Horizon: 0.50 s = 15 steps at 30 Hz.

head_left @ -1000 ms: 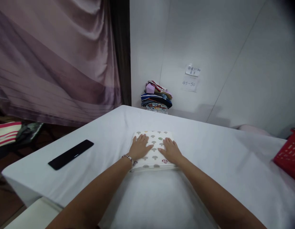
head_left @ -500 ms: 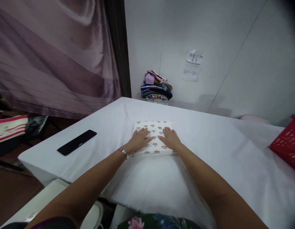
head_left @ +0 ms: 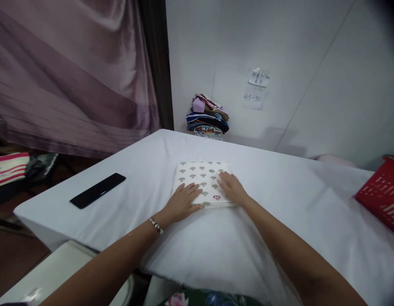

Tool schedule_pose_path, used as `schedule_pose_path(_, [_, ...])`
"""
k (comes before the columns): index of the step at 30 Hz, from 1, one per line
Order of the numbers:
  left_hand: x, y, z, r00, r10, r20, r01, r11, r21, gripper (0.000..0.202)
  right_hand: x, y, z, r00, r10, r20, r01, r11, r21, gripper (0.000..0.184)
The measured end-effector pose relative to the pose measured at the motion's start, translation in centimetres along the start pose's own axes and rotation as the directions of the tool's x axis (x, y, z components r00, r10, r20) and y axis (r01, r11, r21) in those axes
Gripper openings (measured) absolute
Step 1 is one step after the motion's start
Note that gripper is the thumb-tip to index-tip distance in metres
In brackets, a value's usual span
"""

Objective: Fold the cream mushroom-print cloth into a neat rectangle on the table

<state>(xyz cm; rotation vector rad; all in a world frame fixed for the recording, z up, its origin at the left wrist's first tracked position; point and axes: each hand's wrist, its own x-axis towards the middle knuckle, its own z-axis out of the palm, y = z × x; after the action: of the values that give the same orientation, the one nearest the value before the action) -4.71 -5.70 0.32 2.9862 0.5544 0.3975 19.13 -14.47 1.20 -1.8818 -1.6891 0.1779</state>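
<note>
A folded white cloth (head_left: 198,176) printed with small grey mushrooms lies flat on the white-covered table (head_left: 280,204). My left hand (head_left: 183,200) rests palm down on the cloth's near left corner, fingers stretched out and flat. A thin bracelet sits on that wrist. My right hand (head_left: 231,187) lies flat on the cloth's right edge, fingers spread. Neither hand holds anything.
A black flat device (head_left: 97,190) lies on the table's left side. A red plastic basket (head_left: 380,197) stands at the right edge. A stack of folded clothes (head_left: 208,115) sits at the far edge against the white wall. A purple curtain (head_left: 72,76) hangs left.
Both hands have slid back toward me over the cloth, the left one to its near corner. More of the mushroom print is uncovered.
</note>
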Motion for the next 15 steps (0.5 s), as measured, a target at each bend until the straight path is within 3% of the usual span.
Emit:
schedule_pose_path(3, [-0.2,0.3,0.1,0.997,0.014,-0.076,-0.016,1.000,-0.026,0.050,-3.1,0.8,-0.7,0.986,-0.110,-0.125,0.121,0.989,0.085,0.039])
schedule_pose_path(8, [-0.3,0.6,0.5,0.979,0.067,-0.193,-0.072,0.997,-0.017,0.039,-6.2,2.2,-0.8,0.922,-0.370,-0.118,0.367,0.929,-0.042,0.035])
schedule_pose_path(15, [-0.4,0.4,0.7,0.962,0.080,-0.260,-0.081,0.997,0.005,0.032,-6.3,2.8,-0.2,0.907,-0.411,-0.091,0.399,0.909,-0.122,0.033])
